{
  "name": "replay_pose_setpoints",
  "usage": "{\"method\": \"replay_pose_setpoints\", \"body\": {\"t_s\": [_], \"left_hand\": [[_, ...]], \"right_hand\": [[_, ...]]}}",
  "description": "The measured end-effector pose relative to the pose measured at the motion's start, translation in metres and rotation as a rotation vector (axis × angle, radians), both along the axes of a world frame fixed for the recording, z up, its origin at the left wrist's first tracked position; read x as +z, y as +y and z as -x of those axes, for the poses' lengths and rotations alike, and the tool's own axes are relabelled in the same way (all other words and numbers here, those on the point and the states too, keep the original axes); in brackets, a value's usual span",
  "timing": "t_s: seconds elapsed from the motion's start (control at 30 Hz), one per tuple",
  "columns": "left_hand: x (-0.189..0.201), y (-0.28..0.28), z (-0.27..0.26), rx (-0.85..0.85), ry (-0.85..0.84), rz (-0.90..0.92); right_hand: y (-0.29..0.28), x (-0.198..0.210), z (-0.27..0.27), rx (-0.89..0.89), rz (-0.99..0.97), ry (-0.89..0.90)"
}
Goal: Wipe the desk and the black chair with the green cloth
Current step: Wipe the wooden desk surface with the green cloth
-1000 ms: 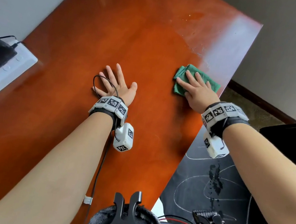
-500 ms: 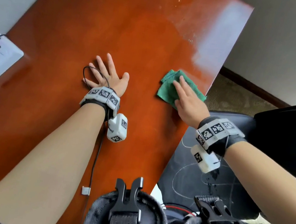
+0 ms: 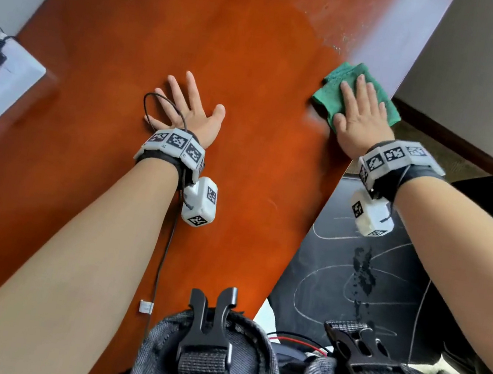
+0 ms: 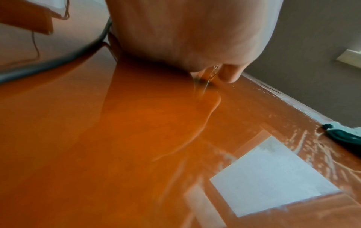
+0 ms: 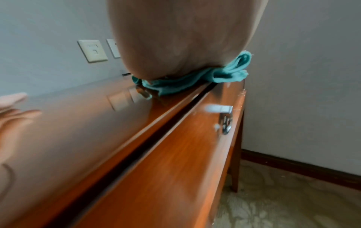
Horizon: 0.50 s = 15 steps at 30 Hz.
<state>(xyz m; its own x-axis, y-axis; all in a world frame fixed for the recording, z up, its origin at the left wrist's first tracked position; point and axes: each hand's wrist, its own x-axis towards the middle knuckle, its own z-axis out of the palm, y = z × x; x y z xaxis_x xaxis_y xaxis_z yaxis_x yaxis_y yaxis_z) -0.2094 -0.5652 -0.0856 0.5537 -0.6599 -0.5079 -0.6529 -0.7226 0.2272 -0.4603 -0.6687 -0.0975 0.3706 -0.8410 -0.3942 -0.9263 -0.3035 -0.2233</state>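
Both arms are stretched out over the desk (image 3: 257, 60) here. The left hand (image 3: 191, 111) lies palm down on the polished orange-brown top, fingers straight and fanned apart, thumb out to the side, gripping nothing; the left wrist view shows the heel of the palm flat against the wood. Over at the desk's right edge, the right hand (image 3: 360, 114) sits flat on the green cloth (image 3: 333, 87), fingers straight and close together, pressing down rather than curling round it. The right wrist view confirms it: the cloth (image 5: 195, 81) is squashed under the palm right at the lip of the desktop, one bunched fold spilling past the edge above the drawer front (image 5: 185, 146).

Counting up: two hands, each wrist wearing one band of black-and-white markers with one white camera block hanging below it. One green cloth, crumpled into folds. One desk, with one metal drawer handle (image 5: 224, 120) showing. One black chair (image 3: 370, 269), its seat tucked just beside the desk's edge below the right forearm, chalky looping lines and a dark splotch on it. One white power strip (image 3: 2, 79) at the far left with a black plug seated in it. Two wall plates (image 5: 92, 50) on the wall behind the desk.
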Motion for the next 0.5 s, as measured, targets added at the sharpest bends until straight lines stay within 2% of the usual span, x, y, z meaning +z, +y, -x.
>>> {"method": "replay_pose_setpoints", "body": {"t_s": [0.2,0.33,0.5], "left_hand": [[0.000,0.000,-0.001,-0.006,-0.004,0.004],[-0.001,0.001,0.000,-0.016,-0.010,0.002],[0.001,0.000,-0.001,-0.026,0.007,-0.006]], "right_hand": [[-0.016,0.008,-0.002,-0.018,-0.035,0.016],[0.015,0.009,-0.007,-0.084,-0.074,0.021],[0.052,0.008,-0.001,-0.073,-0.161,0.040]]}}
